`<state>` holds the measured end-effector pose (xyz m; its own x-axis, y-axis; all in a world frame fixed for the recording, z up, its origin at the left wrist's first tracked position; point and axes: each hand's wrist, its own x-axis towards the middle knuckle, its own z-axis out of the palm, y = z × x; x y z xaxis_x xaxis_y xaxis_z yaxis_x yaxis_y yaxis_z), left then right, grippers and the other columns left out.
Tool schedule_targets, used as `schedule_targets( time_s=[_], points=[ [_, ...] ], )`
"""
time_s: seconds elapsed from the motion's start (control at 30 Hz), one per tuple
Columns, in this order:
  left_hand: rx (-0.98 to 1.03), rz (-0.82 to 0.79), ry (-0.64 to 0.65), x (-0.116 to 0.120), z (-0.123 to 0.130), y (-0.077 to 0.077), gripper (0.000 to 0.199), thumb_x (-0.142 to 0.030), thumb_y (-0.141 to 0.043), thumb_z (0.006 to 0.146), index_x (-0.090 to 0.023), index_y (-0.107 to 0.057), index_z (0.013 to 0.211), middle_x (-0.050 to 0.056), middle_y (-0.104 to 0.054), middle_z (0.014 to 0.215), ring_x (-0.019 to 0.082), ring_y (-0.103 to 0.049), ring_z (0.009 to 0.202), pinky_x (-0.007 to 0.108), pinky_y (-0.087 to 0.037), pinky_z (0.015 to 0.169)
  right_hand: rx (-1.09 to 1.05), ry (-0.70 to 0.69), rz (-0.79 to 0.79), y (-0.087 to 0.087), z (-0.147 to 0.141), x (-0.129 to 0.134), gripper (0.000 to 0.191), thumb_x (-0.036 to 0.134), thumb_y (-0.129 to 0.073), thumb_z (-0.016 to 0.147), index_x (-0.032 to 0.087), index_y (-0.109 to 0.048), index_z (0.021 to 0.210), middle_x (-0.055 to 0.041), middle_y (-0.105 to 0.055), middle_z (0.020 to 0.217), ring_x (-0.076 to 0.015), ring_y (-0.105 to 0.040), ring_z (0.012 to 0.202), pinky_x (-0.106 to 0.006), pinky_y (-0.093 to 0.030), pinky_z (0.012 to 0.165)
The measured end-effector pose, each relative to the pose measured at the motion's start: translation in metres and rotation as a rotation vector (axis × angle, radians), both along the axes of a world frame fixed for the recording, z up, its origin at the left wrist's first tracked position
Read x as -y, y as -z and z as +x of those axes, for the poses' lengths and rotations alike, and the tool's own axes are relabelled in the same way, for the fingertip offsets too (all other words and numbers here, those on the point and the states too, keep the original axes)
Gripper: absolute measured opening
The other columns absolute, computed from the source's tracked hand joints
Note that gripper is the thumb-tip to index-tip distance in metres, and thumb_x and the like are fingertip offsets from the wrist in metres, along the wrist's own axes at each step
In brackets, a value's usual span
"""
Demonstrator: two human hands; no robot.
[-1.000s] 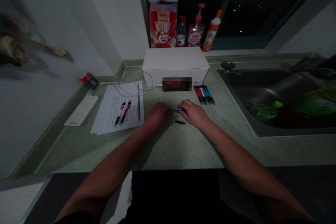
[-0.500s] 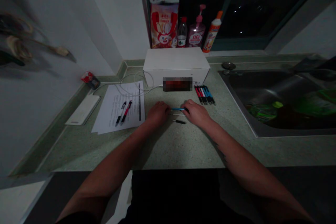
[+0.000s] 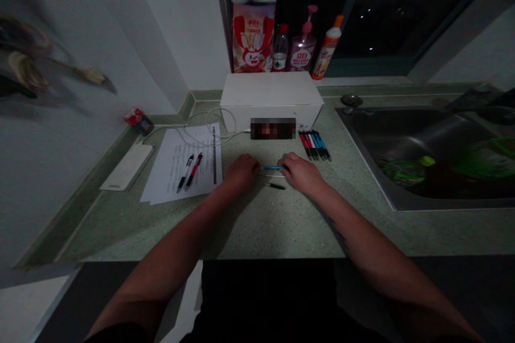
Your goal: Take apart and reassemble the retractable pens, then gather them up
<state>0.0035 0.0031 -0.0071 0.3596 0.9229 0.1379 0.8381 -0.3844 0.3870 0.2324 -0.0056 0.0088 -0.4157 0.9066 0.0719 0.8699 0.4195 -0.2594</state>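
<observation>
while two bare forearms (image 3: 191,236) reach across the bench (image 3: 265,230), both hands meet in front of the white box (image 3: 271,90). the left hand (image 3: 242,171) is narrow, its fingers closed at the left end of a blue pen (image 3: 273,168); the right hand (image 3: 301,172) is likewise narrow, gripping the pen's dark right end. the blue pen thus lies crosswise between the hands, in front of the box, with both its ends partly hidden. farther from the box than the pen, a thin pale rod (image 3: 274,176) and a short dark piece (image 3: 276,186) with a light tip lie on the bench. close to the front right corner of the box, a row of pens (image 3: 314,144) in red, white and blue rests side by side. to the front left of the box, printed sheets (image 3: 161,171) carry two pens (image 3: 193,172). behind the box stand a printed bag (image 3: 252,53), a red-capped bottle (image 3: 280,56), a pink pump bottle (image 3: 302,53) and an orange-capped bottle (image 3: 327,53). well to the right of the box is a metal sink (image 3: 418,204).
</observation>
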Motion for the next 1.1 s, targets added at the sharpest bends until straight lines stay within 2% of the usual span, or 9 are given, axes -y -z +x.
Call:
schedule_targets(
  time_s=[0.23,0.43,0.5,0.57,0.63,0.77,0.87,0.97,1.1],
  points=[
    [0.096,0.017,0.012,-0.001,0.0,0.006,0.012,-0.02,-0.063,0.093,-0.018,-0.074,0.092,0.01,-0.07,0.095,0.026,-0.064,0.093,0.039,-0.052,0.082,-0.065,-0.051,0.016,0.004,-0.001,0.0,0.017,0.023,-0.058,0.101,0.02,-0.07,0.112,-0.0083,-0.069,0.113,-0.023,-0.066,0.104,-0.031,-0.049,0.08],
    [0.228,0.022,-0.007,-0.002,-0.001,0.005,0.011,-0.02,-0.063,0.094,-0.017,-0.074,0.091,0.008,-0.071,0.092,0.022,-0.064,0.086,0.036,-0.053,0.081,-0.143,-0.101,0.016,0.003,-0.001,0.002,0.029,0.019,-0.055,0.1,0.024,-0.067,0.126,-0.0078,-0.069,0.119,-0.0223,-0.066,0.108,-0.031,-0.049,0.084],
    [0.281,0.015,-0.037,-0.001,-0.001,0.003,0.011,-0.021,-0.064,0.094,-0.017,-0.073,0.097,0.007,-0.071,0.092,0.021,-0.064,0.084,0.035,-0.054,0.079,-0.192,-0.087,0.02,0.004,-0.001,0.002,0.026,0.02,-0.054,0.1,0.023,-0.068,0.122,-0.0078,-0.069,0.117,-0.0222,-0.066,0.107,-0.031,-0.049,0.085],
    [0.316,0.003,-0.048,0.0,0.0,0.001,0.018,-0.022,-0.065,0.093,-0.016,-0.072,0.108,0.007,-0.072,0.095,0.02,-0.065,0.083,0.034,-0.055,0.078,-0.262,-0.013,0.034,0.005,-0.001,0.001,0.021,0.022,-0.055,0.098,0.021,-0.068,0.116,-0.0083,-0.07,0.113,-0.0221,-0.067,0.102,-0.031,-0.049,0.083],
    [0.287,-0.003,-0.012,0.003,0.0,-0.001,0.023,-0.022,-0.068,0.09,-0.016,-0.072,0.112,0.008,-0.072,0.097,0.021,-0.066,0.087,0.034,-0.055,0.08,-0.339,0.101,0.046,0.007,-0.001,-0.002,0.019,0.025,-0.056,0.097,0.019,-0.065,0.112,-0.0086,-0.072,0.106,-0.0216,-0.068,0.091,-0.031,-0.049,0.079],
    [0.102,0.022,0.143,0.007,-0.001,-0.005,0.012,-0.023,-0.073,0.086,-0.019,-0.075,0.098,0.009,-0.071,0.099,0.027,-0.066,0.099,0.038,-0.054,0.088,-0.445,0.249,0.062,0.009,0.001,-0.005,0.026,0.03,-0.056,0.094,0.019,-0.061,0.118,-0.0077,-0.074,0.1,-0.0214,-0.068,0.08,-0.031,-0.048,0.072],
    [0.034,0.041,0.203,0.008,0.0,-0.008,0.007,-0.02,-0.067,0.089,-0.02,-0.074,0.091,0.009,-0.071,0.097,0.027,-0.065,0.098,0.04,-0.053,0.088,-0.428,0.263,0.074,0.007,0.002,-0.006,0.026,0.034,-0.054,0.097,0.02,-0.063,0.117,-0.007,-0.075,0.095,-0.0226,-0.07,0.082,-0.031,-0.048,0.071],
    [0.014,0.044,0.198,0.007,0.003,-0.008,0.012,-0.017,-0.062,0.09,-0.02,-0.073,0.086,0.009,-0.071,0.096,0.027,-0.064,0.096,0.041,-0.053,0.088,-0.366,0.253,0.101,0.005,0.002,-0.005,0.025,0.037,-0.051,0.1,0.02,-0.066,0.11,-0.0085,-0.076,0.095,-0.0239,-0.07,0.084,-0.032,-0.049,0.073],
    [0.031,0.041,0.137,0.005,0.003,-0.006,0.015,-0.017,-0.059,0.093,-0.019,-0.073,0.089,0.009,-0.072,0.094,0.026,-0.065,0.093,0.041,-0.053,0.088,-0.304,0.225,0.164,0.004,0.004,-0.004,0.029,0.029,-0.049,0.1,0.019,-0.065,0.122,-0.0131,-0.074,0.117,-0.0261,-0.07,0.096,-0.036,-0.052,0.082]
  ],
)
